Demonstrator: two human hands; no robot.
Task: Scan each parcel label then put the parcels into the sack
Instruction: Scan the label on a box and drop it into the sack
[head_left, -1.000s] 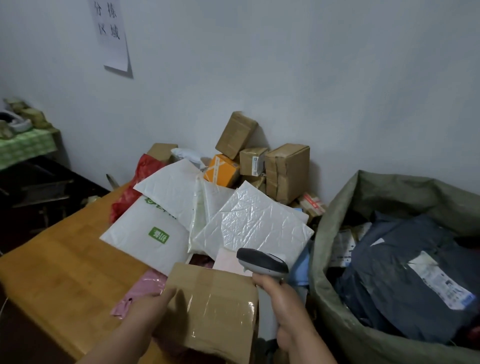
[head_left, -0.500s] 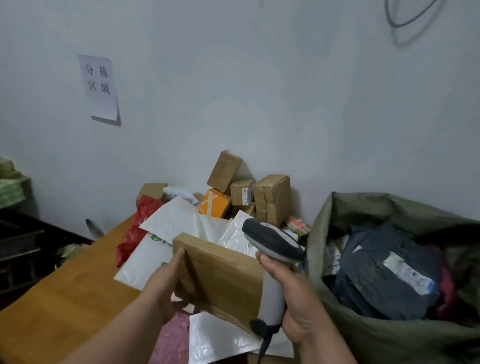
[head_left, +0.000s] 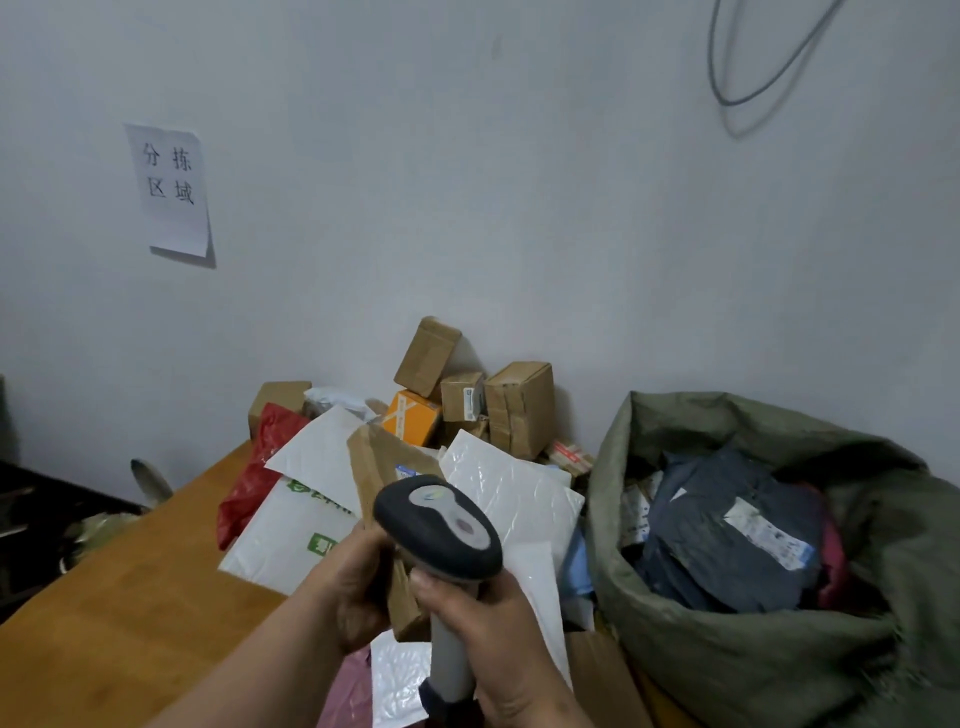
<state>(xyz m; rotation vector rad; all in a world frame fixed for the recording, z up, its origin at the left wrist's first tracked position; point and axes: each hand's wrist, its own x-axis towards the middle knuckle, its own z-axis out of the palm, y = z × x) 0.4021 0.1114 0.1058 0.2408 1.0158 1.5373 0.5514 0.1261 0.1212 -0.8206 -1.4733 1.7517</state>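
My left hand (head_left: 358, 587) grips the brown cardboard parcel (head_left: 379, 467), tipped up on edge above the white mailers (head_left: 306, 530) on the wooden table (head_left: 119, 613). My right hand (head_left: 483, 629) wraps the scanner (head_left: 436, 525) handle, its head just before the parcel. The green sack (head_left: 753, 660) gapes at my right, holding dark parcels.

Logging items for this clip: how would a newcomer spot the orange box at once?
Start at the wooden table against the grey wall. At its far end stands a stack of brown cardboard boxes. The orange box sits at the stack's left foot, the only brightly coloured box there.
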